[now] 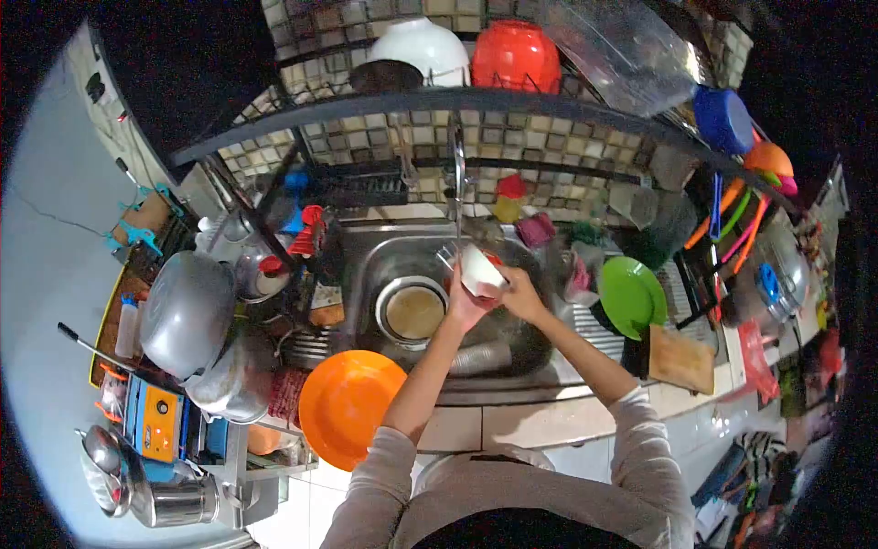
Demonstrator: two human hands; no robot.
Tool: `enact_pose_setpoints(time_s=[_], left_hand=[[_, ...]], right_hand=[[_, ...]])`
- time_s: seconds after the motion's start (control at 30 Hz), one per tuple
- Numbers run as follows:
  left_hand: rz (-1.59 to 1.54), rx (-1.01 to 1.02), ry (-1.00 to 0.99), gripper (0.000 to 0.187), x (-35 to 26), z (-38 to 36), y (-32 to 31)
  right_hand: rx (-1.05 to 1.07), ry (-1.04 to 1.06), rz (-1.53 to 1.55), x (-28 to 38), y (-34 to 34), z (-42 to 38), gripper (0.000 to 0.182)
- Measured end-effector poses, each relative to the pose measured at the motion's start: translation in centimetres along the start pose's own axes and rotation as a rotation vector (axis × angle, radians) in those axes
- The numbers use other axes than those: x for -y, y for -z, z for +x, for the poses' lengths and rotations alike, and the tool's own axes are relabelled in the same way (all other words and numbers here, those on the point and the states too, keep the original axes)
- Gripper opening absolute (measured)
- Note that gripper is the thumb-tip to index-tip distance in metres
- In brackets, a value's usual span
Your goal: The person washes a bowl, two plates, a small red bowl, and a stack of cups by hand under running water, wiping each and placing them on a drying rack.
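You hold a small white bowl [479, 271] over the steel sink [366, 265], right under the tap [457, 174]: your left hand [465, 302] is closed around its near side, your right hand [521, 293] presses against its far edge. Keep it tilted into the basin and gripped firmly; it is probably slippery. Just below your grip sit a round metal pot [413, 311] and a dark pan [512, 343]. An orange plastic plate [347, 407] lies nearer you, leftward; a green plate [631, 297] lies right.

Tap [457, 174] overhead — pots [430, 316] below
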State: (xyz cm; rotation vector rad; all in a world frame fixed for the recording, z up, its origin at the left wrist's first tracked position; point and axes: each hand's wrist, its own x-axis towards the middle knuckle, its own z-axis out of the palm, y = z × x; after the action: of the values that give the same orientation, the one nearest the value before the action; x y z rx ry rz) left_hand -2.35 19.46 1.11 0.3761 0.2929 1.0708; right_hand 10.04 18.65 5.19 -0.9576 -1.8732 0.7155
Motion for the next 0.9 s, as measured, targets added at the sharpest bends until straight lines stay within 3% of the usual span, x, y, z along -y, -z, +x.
enact_pose_setpoints(time_s=[0.07,0.13,0.17,0.27,0.37,0.43,0.5,0.53,0.63,0.67,0.7,0.77,0.83,0.9], left_hand=[[-0.116,-0.039,-0.016,0.064,-2.4,0.4,-0.2],[-0.146,-0.117,-0.046,0.064,-3.9,0.5,-0.2],[-0.154,-0.106,-0.099,0.064,-4.3,0.5,-0.1],[-0.108,-0.138,-0.149,0.065,-4.7,0.3,-0.3],[-0.032,-0.158,-0.142,0.066,-4.3,0.2,0.0],[-0.017,-0.102,-0.179,0.064,-3.8,0.6,1.1],[-0.087,-0.130,-0.158,0.063,-3.7,1.1,1.7],[-0.158,-0.153,-0.133,0.061,-3.7,1.3,1.8],[-0.110,-0.202,-0.166,0.061,-3.7,1.7,1.4],[-0.086,-0.235,-0.208,0.062,-3.6,1.6,1.0],[-0.086,-0.238,-0.210,0.062,-3.6,1.7,1.1],[-0.156,-0.344,-0.131,0.057,-3.4,2.4,2.0],[-0.132,-0.250,-0.116,0.058,-3.3,3.0,2.9],[-0.100,-0.423,-0.113,0.056,-3.4,2.6,1.5]], right_hand=[[-0.003,0.077,0.070,0.1,-1.1,3.8,0.036],[0.094,-0.205,0.239,1.2,-1.4,6.7,0.026],[0.100,-0.193,0.243,1.5,-1.6,8.2,0.026],[0.212,0.031,-0.141,3.3,-1.7,11.4,0.023],[0.243,-0.053,0.084,2.2,-2.2,13.5,0.020],[0.282,-0.060,0.017,0.6,-1.8,14.8,0.018],[0.792,-0.025,-0.030,0.3,-1.4,15.3,0.017],[0.710,0.297,-0.107,0.2,-1.6,15.4,0.018],[0.556,0.213,-0.305,1.4,-0.2,14.7,0.020],[0.652,0.043,-0.236,2.1,0.1,14.7,0.026],[0.653,0.044,-0.234,2.6,0.0,14.2,0.026],[0.694,-0.024,-0.717,3.4,-0.8,12.4,0.032],[0.668,-0.017,-0.670,-1.3,-2.4,11.0,0.035],[0.463,-0.051,-0.312,-3.4,-3.0,10.2,0.034]])
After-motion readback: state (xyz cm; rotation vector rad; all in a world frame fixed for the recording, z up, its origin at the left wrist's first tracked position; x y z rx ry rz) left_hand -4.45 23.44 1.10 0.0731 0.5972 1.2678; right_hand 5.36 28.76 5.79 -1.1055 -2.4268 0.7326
